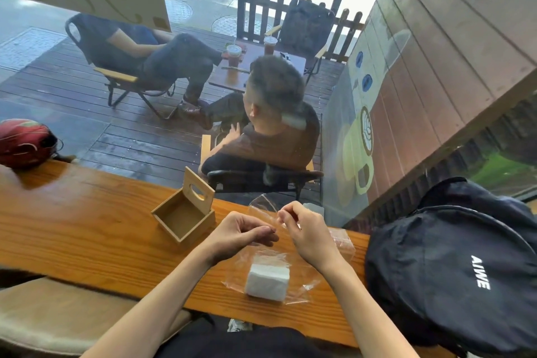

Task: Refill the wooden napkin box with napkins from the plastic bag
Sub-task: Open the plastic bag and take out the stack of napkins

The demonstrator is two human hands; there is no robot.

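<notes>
A wooden napkin box stands open and empty on the wooden counter, its slotted lid tilted up at the back. To its right lies a clear plastic bag holding a white stack of napkins. My left hand hovers over the bag's upper part with fingers curled, pinching the plastic edge as far as I can tell. My right hand pinches the bag's open top edge and lifts it.
A black backpack sits on the counter at the right, close to the bag. A red helmet rests at the far left. A window runs behind the counter; people sit on a deck outside. A beige cushion lies below the counter's front edge.
</notes>
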